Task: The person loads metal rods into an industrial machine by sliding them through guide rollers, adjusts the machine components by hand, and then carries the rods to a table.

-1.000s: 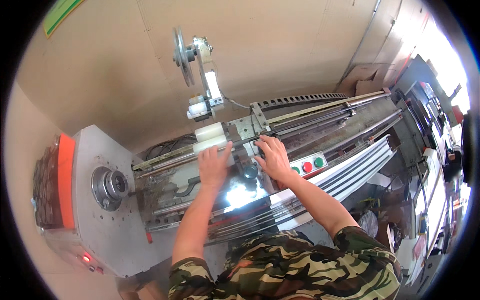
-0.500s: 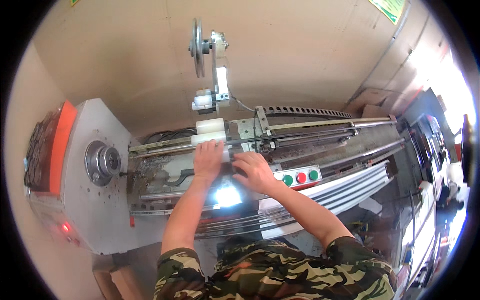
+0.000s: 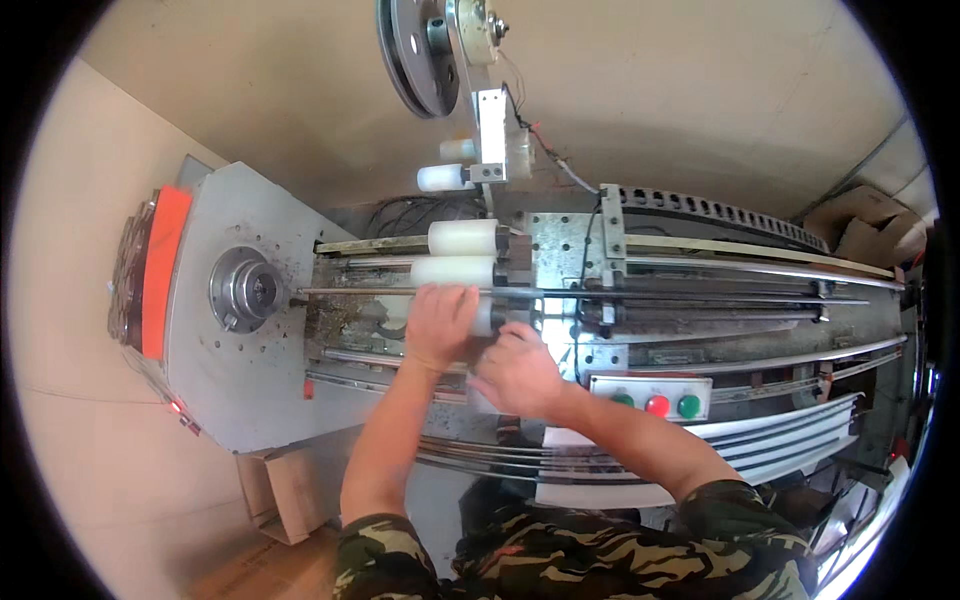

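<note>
My left hand (image 3: 441, 325) lies bent over the near white roller (image 3: 480, 316), its fingers together and their tips at the long metal rod (image 3: 385, 291). Whatever is under those fingers is hidden. Close by on the right, my right hand (image 3: 520, 372) is closed, fingers curled at the dark block beside the roller; I cannot make out what they grip. Just beyond sit a middle white roller (image 3: 452, 270) and a far white roller (image 3: 462, 238). All three are mounted at the left side of the metal carriage plate (image 3: 562, 235).
Left stands a grey machine housing (image 3: 215, 390) with a round chuck (image 3: 246, 289). A pulley wheel (image 3: 418, 58) rises at the back on an arm with a smaller white roller (image 3: 441, 178). A button panel (image 3: 632, 385) is beside my right forearm. Cardboard (image 3: 290, 495) lies lower left.
The view has shifted, so the machine appears larger and more level. My right hand's fingers are more curled than before. My left hand remains over the near roller.
</note>
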{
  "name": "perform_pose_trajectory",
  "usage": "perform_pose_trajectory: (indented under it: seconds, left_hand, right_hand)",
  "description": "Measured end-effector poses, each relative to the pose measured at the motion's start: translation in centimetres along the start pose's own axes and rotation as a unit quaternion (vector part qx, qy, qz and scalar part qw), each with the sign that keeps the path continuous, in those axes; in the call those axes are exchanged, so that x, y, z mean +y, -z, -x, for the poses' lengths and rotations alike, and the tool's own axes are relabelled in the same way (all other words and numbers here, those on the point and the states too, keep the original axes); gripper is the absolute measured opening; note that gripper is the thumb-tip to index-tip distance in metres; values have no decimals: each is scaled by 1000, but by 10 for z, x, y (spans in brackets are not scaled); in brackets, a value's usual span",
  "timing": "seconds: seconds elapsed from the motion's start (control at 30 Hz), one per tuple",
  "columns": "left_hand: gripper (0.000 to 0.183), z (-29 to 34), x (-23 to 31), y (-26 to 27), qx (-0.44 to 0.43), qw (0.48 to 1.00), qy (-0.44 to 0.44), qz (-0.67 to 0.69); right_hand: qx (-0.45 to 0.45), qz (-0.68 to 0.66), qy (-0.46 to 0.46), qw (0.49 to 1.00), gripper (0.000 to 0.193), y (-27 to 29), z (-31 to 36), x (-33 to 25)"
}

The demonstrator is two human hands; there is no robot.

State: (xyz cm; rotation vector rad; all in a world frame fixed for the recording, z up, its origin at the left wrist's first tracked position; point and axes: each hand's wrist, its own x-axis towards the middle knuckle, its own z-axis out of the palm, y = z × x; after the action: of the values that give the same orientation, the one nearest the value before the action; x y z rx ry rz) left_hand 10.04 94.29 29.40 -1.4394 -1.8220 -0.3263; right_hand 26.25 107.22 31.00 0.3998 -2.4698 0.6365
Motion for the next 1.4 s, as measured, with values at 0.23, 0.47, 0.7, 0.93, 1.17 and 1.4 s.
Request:
perform_pose_trajectory:
  seconds: [0.23,0.47,0.7,0.93,1.17,1.4]
  left_hand:
    - [30,-2,5,5,2,1000,-1,-28]
    - [40,-12,1,18,-26,999,-2,-28]
    - [52,-13,3,25,-57,996,4,-61]
    - [54,-15,13,33,-65,993,31,-96]
    - [48,-22,23,46,-76,990,46,-107]
    - [46,-20,23,44,-87,987,53,-124]
  right_hand:
    - [26,-39,-29,998,19,-1,1,-2]
    - [54,-46,-24,997,19,4,-6,-6]
    - [39,-21,-11,999,19,13,-6,-9]
    - [70,-23,15,997,23,12,0,-8]
    - [95,-33,19,995,25,11,6,-12]
    - [-15,-53,-7,998,25,26,4,-11]
